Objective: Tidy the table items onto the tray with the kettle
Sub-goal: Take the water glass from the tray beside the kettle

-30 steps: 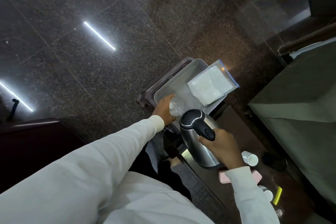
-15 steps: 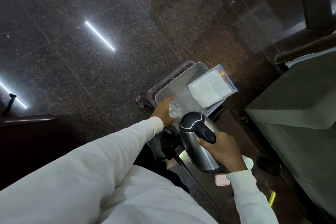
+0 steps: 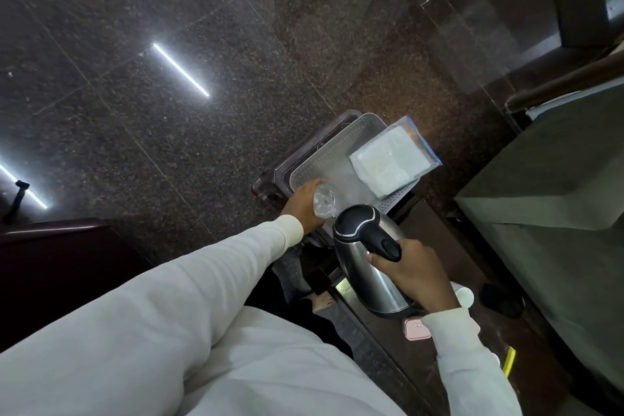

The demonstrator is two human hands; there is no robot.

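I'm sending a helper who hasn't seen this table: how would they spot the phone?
Start at the steel kettle that the right hand holds by its black handle. Just beneath its base, nearer the person, the pink phone lies flat on the dark table, partly under the white sleeve. Nothing else there is pink.

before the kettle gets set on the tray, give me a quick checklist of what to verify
1. Right hand gripping the kettle by its handle: ok.
2. Left hand holding the clear glass at the tray's near corner: ok.
3. Bare space on the tray for the kettle: cannot tell; a napkin packet fills the far end and the glass sits near.
4. Kettle lid closed: ok.
5. Small white cup and pink phone on the tray: not ok, both on the table.
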